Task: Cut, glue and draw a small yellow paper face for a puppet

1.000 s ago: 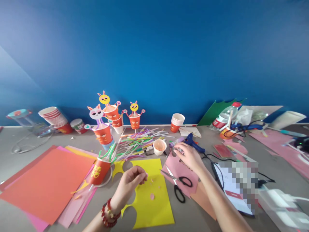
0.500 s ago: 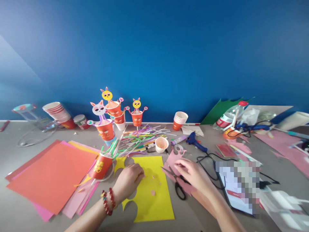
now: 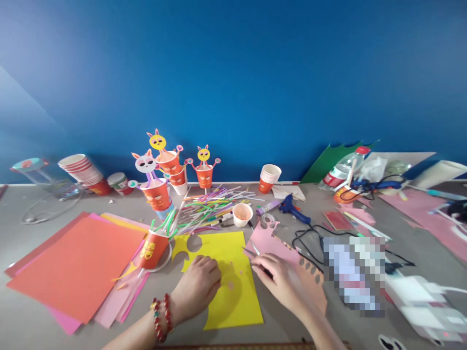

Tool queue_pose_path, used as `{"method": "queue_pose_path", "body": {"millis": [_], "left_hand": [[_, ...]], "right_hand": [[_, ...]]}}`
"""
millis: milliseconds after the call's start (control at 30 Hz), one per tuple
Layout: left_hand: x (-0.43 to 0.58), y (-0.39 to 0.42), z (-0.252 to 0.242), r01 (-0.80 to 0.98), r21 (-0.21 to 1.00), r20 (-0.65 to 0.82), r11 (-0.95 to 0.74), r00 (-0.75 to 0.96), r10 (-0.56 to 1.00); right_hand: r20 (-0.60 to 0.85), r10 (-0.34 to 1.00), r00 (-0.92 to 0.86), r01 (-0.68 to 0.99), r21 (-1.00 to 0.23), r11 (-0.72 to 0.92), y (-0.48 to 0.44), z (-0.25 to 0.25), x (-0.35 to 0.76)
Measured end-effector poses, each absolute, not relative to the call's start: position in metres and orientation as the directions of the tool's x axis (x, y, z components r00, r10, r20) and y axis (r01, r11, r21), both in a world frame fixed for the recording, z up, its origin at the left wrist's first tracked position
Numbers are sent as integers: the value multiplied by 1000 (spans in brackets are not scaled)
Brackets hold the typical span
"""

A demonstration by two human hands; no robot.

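Bending over the scissors (image 3: 256, 248), which jut out between ten and eleven o'clock, the right hand (image 3: 278, 279) looks curled, though whether it grips is unclear. The left hand (image 3: 200, 286), also curled, covers yellow paper (image 3: 243, 301) spreading toward three o'clock; its hold is hidden.

Two strands of red beads (image 3: 168, 313) circle the left wrist (image 3: 177, 307).

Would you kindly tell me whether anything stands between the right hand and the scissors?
Nothing visible does. The right hand is already at the scissors, hiding most of their handles, while the blades show just past it. The cut pink paper shows beyond the blades, not between.
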State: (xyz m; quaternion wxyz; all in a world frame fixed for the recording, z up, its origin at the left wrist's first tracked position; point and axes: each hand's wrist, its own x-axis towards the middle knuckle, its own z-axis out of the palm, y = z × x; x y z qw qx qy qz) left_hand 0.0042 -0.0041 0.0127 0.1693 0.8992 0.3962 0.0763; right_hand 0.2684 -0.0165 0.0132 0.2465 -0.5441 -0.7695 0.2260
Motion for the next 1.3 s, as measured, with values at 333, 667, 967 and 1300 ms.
{"method": "queue_pose_path", "body": {"millis": [333,667,967,1300], "left_hand": [[0,-6,2,688,375,3,-622,670,743],[-23,4,-11,556,517,287,-651,604,743],[-34,5,1,622,515,314,-590,503,805],[-31,-2,-3,627,466,278,-625,566,776]], "right_hand": [[185,930,-319,739,-566,366,-12,1,255],[273,910,-312,746,-523,413,-8,0,265],[348,884,-313,763,-461,452,22,19,277],[337,864,-374,841,-269,470,75,29,261]]}}
